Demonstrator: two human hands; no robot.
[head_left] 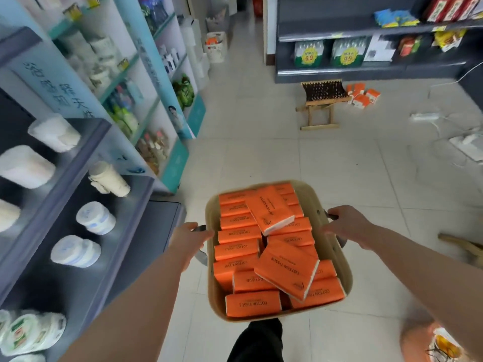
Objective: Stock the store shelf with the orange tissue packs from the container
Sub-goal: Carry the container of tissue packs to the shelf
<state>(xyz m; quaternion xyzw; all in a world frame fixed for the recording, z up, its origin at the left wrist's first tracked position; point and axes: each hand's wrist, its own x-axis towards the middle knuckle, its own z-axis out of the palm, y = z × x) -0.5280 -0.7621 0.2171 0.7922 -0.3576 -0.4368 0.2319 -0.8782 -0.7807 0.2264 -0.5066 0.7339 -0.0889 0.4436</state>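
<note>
A tan container is held up in front of me over the tiled floor, full of several orange tissue packs marked COTTON TISSUE. My left hand grips the dark handle on its left side. My right hand grips the handle on its right side. The grey store shelf stands just to the left, with white wrapped rolls on its tiers.
A small wooden folding stool stands ahead on the floor, with a few more orange packs beside it. A dark shelf unit lines the far wall. A white power strip and cables lie at right. A white basket stands down the aisle.
</note>
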